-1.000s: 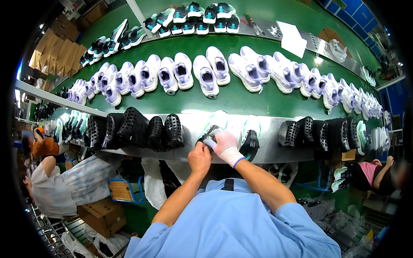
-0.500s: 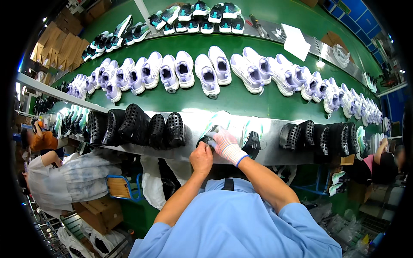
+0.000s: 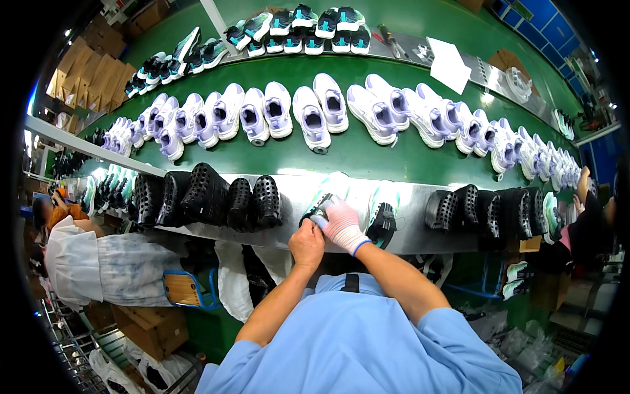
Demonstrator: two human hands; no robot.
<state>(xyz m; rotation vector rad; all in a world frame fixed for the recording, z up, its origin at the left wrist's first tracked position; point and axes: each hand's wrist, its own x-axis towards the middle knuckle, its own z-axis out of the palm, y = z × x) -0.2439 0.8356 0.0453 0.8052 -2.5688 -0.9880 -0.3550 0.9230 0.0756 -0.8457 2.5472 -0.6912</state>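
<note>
A white and pale-green sneaker [image 3: 331, 186] with a dark heel end lies on the metal ledge in front of me, its toe pointing away. My right hand [image 3: 342, 225], in a striped knit glove with a blue cuff, closes over its near end. Bare and curled, my left hand [image 3: 306, 243] pinches at the same dark heel part, touching the gloved fingertips. What lies between the left fingers is hidden. Just right of the glove, a matching sneaker [image 3: 382, 209] rests on the ledge, untouched.
Black perforated shoe-shaped pieces [image 3: 205, 194] stand left on the metal ledge [image 3: 415, 209]; more black pieces [image 3: 495, 210] stand right. Beyond, white-lilac sneakers [image 3: 314, 119] line the green belt [image 3: 275, 172]. Co-workers [image 3: 108, 262] are at both sides. A stool [image 3: 184, 287] stands left.
Both hands stay at the sneaker's heel with only slight finger shifts. The left co-worker's body has turned and moved; at the right, a co-worker's arm now reaches up toward the belt.
</note>
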